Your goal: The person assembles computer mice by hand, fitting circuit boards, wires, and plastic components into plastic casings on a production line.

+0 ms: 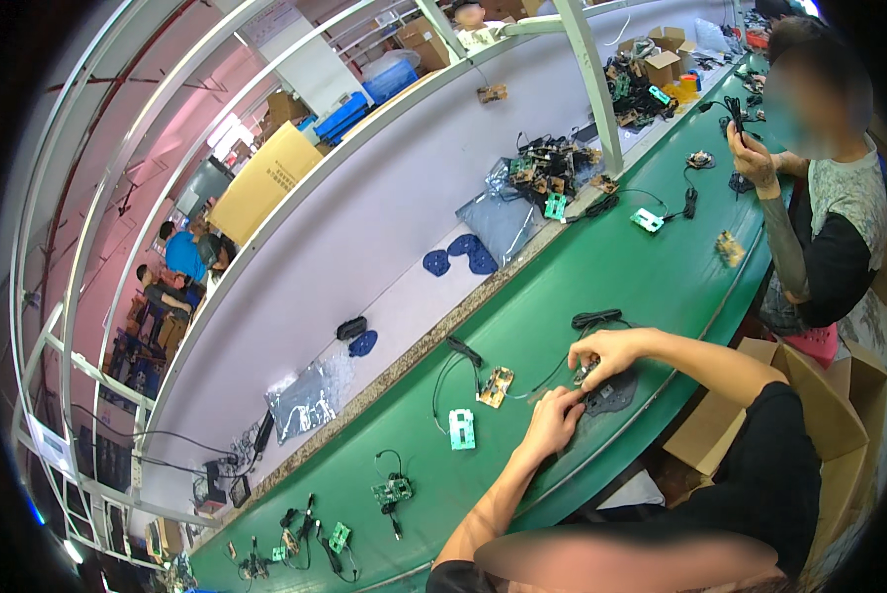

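A dark grey, flat plate with a rounded outline [617, 393], its material unclear, lies partly covered on the green, smooth-topped workbench [517, 316] near its front edge, with a small, mostly hidden part [588, 372] of indistinct shape at its upper-left side.

On the ledge ahead of you, dark-blue pieces [481, 257] lie near a plastic bag [493, 225], beside a heap of boards and cables [550, 168]. Past the partition [364, 247] you see a yellowish carton [265, 183]; to your right, an open cardboard box [831, 395] and a co-worker [844, 232].
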Motion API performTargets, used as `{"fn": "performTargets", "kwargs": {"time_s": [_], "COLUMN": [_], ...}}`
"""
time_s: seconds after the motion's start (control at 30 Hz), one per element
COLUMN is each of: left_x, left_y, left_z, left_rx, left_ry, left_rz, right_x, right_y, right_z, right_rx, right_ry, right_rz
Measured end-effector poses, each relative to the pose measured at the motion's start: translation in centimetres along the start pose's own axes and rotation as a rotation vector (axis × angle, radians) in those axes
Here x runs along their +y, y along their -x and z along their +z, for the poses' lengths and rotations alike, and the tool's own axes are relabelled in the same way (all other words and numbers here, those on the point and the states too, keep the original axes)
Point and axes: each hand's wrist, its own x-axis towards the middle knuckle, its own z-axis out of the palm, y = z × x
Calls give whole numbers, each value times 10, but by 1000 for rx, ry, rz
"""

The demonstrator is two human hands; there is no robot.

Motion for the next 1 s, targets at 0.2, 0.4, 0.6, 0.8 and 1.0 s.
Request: {"fn": "performTargets", "kwargs": {"time_s": [0.2, 0.4, 0.6, 0.8, 1.0], "left_x": [-3, -1, 1, -4, -6], "left_y": [-4, -10, -17, -19, -23], "left_z": [1, -1, -3, 1, 0], "left_rx": [-52, -114, -133, -99, -137], "left_ry": [82, 123, 164, 189, 187], "left_rz": [-115, -153, -191, -159, -182], "right_x": [-7, -1, 6, 9, 15], "right_y": [37, 60, 63, 62, 64], "right_z": [7, 30, 39, 46, 48], "right_rx": [52, 297, 336, 445, 466], "right_ry": [-324, 56, -47, -24, 44], "right_rz": [-5, -272, -358, -333, -372]}}
